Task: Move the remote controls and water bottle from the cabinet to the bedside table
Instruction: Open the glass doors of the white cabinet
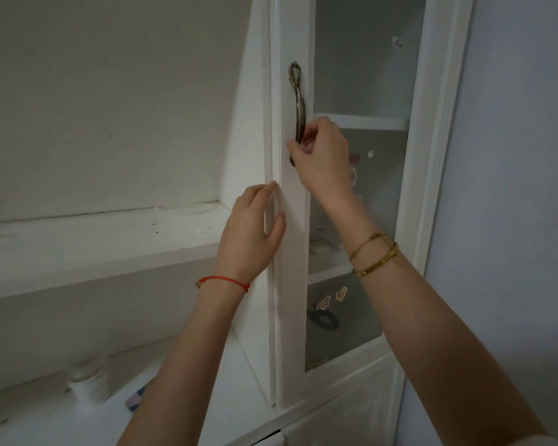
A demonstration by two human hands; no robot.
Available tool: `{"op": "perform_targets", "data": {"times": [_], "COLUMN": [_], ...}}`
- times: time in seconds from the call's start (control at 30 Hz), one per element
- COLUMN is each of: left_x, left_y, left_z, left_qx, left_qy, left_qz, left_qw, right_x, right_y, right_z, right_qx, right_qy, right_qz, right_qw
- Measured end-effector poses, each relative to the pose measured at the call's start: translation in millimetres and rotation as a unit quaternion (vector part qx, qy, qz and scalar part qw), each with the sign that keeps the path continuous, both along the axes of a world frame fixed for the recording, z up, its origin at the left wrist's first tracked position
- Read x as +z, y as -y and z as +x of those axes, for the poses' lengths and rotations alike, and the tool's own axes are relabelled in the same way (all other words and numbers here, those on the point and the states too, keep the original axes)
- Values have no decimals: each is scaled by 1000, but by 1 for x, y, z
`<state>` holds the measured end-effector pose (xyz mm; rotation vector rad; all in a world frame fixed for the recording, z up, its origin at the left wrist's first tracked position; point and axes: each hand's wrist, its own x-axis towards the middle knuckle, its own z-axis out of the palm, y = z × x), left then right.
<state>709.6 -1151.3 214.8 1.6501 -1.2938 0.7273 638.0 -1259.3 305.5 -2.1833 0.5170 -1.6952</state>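
Observation:
A tall white cabinet door (292,252) with a frosted glass panel (361,75) fills the middle of the view. My right hand (322,156) is closed around the lower end of its curved metal handle (298,101). My left hand (252,233) lies flat with fingers spread against the door's left edge and the cabinet side. Behind the frosted glass I make out shelves and blurred shapes, among them a dark ring-like object (324,320). No remote control or water bottle is clearly visible.
A white open shelf (94,239) runs to the left of the cabinet. Below it a white jar (89,381) and a small striped object (137,397) rest on a lower white surface. A pale wall (512,188) stands to the right.

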Motion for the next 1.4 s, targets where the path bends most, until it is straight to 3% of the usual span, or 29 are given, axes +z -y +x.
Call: {"op": "perform_targets", "data": {"times": [0.57, 1.4], "left_x": [-15, -20], "left_y": [5, 9], "left_z": [-2, 3], "left_qx": [-5, -70], "left_qy": [-27, -105], "left_qz": [9, 3], "left_qw": [1000, 992], "right_x": [5, 5], "right_y": [11, 8], "right_z": [6, 11], "right_qx": [0, 51], "right_qy": [2, 73], "right_qz": [-41, -33], "right_qw": [999, 995]}}
